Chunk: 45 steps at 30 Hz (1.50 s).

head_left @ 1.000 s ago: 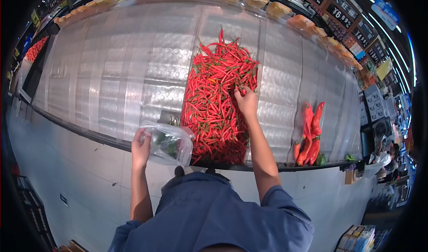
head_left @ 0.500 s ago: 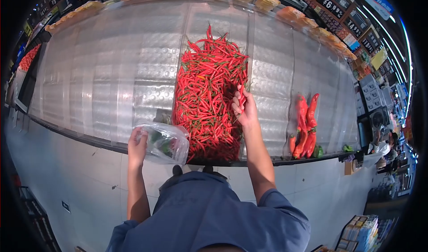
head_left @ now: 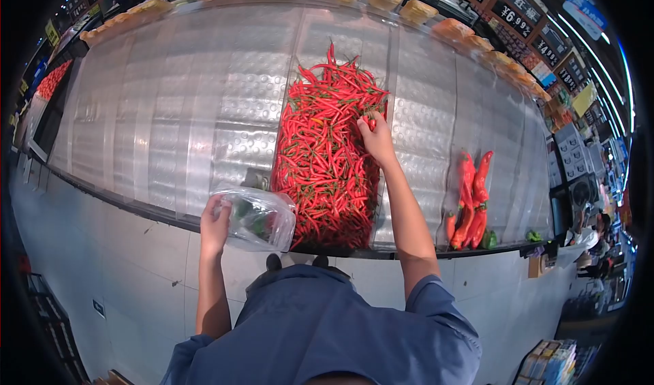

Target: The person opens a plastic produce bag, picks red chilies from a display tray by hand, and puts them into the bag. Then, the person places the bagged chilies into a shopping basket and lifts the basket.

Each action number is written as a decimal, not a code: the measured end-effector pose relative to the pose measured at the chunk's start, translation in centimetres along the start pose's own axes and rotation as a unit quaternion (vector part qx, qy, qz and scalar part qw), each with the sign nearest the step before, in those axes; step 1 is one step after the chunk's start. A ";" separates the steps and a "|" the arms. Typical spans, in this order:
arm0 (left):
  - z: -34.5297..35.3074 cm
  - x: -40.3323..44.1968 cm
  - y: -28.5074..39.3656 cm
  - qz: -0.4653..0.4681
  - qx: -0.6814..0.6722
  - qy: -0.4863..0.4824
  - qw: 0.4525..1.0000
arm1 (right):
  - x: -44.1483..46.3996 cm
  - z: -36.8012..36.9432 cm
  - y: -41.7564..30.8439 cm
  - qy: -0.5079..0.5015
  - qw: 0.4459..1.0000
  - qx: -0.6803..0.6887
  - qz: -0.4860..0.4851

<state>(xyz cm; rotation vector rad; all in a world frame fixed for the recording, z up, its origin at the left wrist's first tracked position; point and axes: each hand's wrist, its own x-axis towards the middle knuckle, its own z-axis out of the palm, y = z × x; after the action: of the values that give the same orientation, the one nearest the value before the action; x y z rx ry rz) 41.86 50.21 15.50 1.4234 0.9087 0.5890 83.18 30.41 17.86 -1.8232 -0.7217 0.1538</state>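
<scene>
Showed bright red across the chilli heap [head_left: 323,163], flecked with green. Glowed orange-red on the large peppers [head_left: 466,195]. Gleamed silver-grey, dotted with circles, on the display mat [head_left: 245,136]. Ran plain blue over the shirt [head_left: 320,330]. Showed dark green through the clear bag [head_left: 262,221].

Person is wearing a slate-blue top [head_left: 327,330], fabric looking loose and creasing lightly; short sleeves [head_left: 436,303] are ending above the elbows. Dark, rounded shoe tips [head_left: 273,262] are showing past the hem.

Right hand [head_left: 377,140] turned back over, now farther up the red chillies [head_left: 320,160]
</scene>
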 end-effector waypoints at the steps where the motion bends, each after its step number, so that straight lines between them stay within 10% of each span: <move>1: 0.0 -0.1 0.1 0.000 -0.001 0.002 1.000 | -0.1 0.6 -2.4 0.054 0.962 -0.245 -0.110; 3: -0.1 -0.2 0.3 0.002 0.000 -0.003 1.000 | 0.1 0.9 -4.5 -0.031 0.955 -0.296 -0.001; 5: -0.5 -0.2 0.1 0.002 -0.001 0.001 1.000 | 1.2 1.8 -2.4 -0.016 0.901 -0.357 -0.245; 10: -1.0 -0.7 0.5 -0.008 -0.002 0.009 1.000 | 2.2 2.3 -2.9 -0.187 0.786 -0.493 -0.323; 27: -0.6 -0.6 0.5 -0.012 0.014 0.001 1.000 | 3.3 3.0 -3.0 -0.165 0.736 -0.588 -0.290; 33: -1.3 -0.8 0.0 -0.015 -0.005 0.024 1.000 | 0.3 1.5 -4.0 -0.105 0.800 -0.516 -0.288; 37: -1.6 -1.0 -0.5 -0.024 -0.023 0.017 0.999 | -3.2 1.5 -5.1 -0.047 0.993 -0.042 -0.102; 38: -1.4 -1.0 -0.4 -0.023 -0.018 0.022 0.999 | -4.2 1.0 -5.3 -0.115 0.958 0.261 0.039; 39: -1.2 -0.9 -0.3 -0.020 -0.012 0.026 0.999 | -5.2 0.6 -5.9 -0.164 0.810 0.536 0.171; 45: -0.7 -0.6 0.2 -0.030 -0.005 -0.002 1.000 | -7.5 1.4 -6.8 -0.130 0.733 0.642 0.182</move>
<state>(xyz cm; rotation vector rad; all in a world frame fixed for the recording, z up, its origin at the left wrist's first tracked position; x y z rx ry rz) 40.97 50.20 15.83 1.3825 0.9403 0.5454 73.85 28.83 21.68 -0.5414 -0.2392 0.9375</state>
